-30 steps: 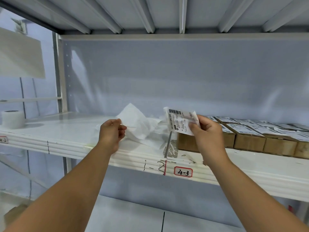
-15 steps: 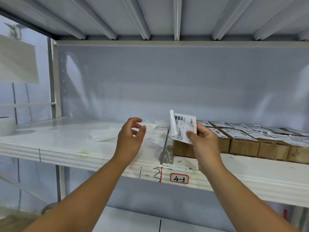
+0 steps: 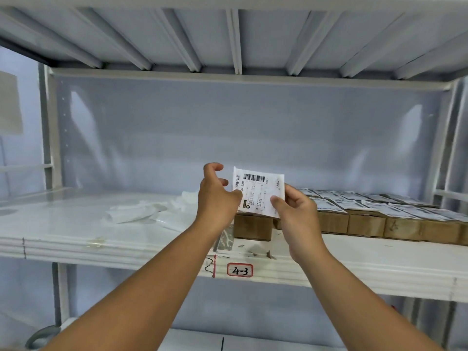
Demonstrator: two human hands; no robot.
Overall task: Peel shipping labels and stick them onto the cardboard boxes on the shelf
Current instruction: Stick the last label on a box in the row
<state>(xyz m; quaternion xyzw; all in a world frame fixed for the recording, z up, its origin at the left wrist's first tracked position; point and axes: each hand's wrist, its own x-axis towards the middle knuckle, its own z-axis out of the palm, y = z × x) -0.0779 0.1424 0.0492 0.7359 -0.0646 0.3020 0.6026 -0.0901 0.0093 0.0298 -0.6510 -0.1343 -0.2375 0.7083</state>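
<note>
a white shipping label (image 3: 258, 192) is held up in the middle of the frame, its printed face toward the camera, with a barcode along the top edge and another down the left edge. it hangs in the air just above and in front of the leftmost cardboard box, not touching it.

the right hand (image 3: 296, 216) pinches the label at its lower right, thumb on the printed face and the other fingers behind the paper. the left hand (image 3: 217, 196) is at the label's left edge, its fingers loosely curled and spread a little, with the thumb tip lying against that edge. whether it actually grips the paper cannot be told.

behind the label and running to the right of the frame is a row of brown boxes (image 3: 367, 224), side by side on the white shelf (image 3: 126, 247). their tops carry printed labels (image 3: 354, 203).

left of centre on the shelf lies a loose heap of white backing paper (image 3: 141, 211). a few small grey scraps (image 3: 255, 253) sit on the shelf's front lip below the hands, and under them a red-bordered tag (image 3: 240, 270) reads "4-3".

a pale back panel (image 3: 228, 135) closes the bay, and the ribbed underside of the upper shelf (image 3: 235, 34) fills the top of the frame.
</note>
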